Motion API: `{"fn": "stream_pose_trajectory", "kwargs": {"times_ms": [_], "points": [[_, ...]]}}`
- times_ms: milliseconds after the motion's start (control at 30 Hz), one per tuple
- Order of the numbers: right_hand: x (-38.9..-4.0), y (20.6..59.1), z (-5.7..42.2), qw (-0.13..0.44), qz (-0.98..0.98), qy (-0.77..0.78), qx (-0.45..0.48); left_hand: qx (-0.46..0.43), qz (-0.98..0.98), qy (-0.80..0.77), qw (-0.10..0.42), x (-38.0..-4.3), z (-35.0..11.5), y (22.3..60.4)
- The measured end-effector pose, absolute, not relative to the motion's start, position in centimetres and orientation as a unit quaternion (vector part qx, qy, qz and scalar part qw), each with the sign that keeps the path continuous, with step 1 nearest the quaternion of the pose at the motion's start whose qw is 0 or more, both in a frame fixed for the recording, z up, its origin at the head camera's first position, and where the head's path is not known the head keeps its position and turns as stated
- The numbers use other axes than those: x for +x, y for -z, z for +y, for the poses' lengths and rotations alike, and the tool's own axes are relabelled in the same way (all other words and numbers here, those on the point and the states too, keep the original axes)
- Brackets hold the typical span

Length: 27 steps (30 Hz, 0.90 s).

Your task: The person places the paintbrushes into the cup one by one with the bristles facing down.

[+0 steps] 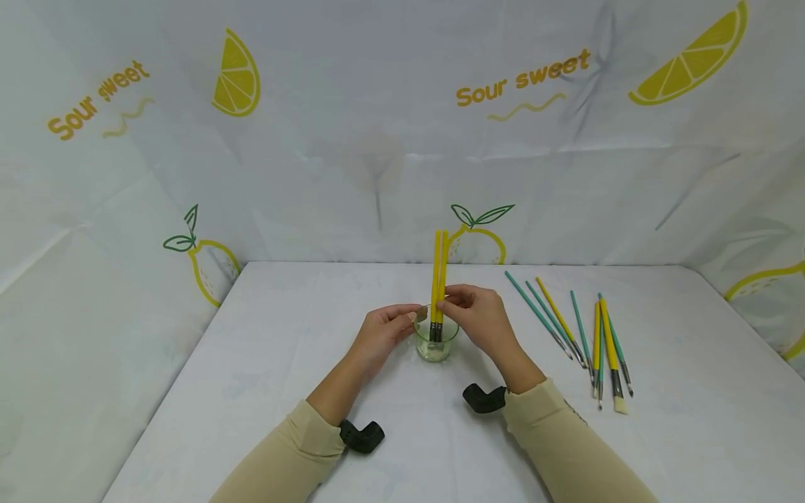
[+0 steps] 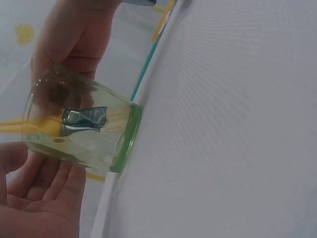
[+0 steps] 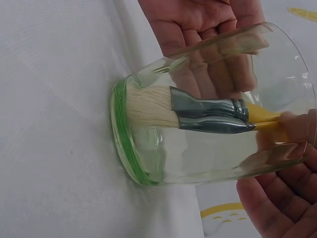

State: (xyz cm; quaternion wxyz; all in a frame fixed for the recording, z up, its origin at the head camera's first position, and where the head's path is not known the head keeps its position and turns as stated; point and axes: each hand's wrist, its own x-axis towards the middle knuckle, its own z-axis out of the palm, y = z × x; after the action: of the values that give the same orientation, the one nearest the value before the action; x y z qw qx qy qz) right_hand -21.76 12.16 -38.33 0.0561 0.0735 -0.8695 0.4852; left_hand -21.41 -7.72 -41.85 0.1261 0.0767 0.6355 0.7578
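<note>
A clear drinking glass [image 1: 434, 353] with a green-tinted base stands upright on the table. Two yellow-handled paintbrushes [image 1: 435, 269] stand in it, bristles [image 3: 151, 105] down, black ferrules side by side. My left hand [image 1: 380, 337] holds the glass at its left side near the rim, with thumb in front and fingers behind. From the right, my right hand [image 1: 486, 320] pinches the yellow handles just above the rim between thumb and index finger. Through the wall, the left wrist view shows the pale bristles resting close to the glass's bottom.
Several more paintbrushes lie loose on the right of the table, some with teal handles [image 1: 528, 300] and some yellow [image 1: 606, 335]. Behind the white table [image 1: 302, 307] hangs a white cloth [image 1: 352, 84] printed with lemons. A dark wrist-camera mount [image 1: 361, 437] juts from the left sleeve.
</note>
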Motion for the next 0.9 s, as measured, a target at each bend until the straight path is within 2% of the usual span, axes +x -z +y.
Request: {"fn": "stream_pose_trajectory", "kwargs": {"times_ms": [900], "points": [[-21.77,37.71,13.0,0.053,-0.877,-0.473,0.067,0.071,0.637,-0.757,0.126,-21.47,-7.66,41.98]]}}
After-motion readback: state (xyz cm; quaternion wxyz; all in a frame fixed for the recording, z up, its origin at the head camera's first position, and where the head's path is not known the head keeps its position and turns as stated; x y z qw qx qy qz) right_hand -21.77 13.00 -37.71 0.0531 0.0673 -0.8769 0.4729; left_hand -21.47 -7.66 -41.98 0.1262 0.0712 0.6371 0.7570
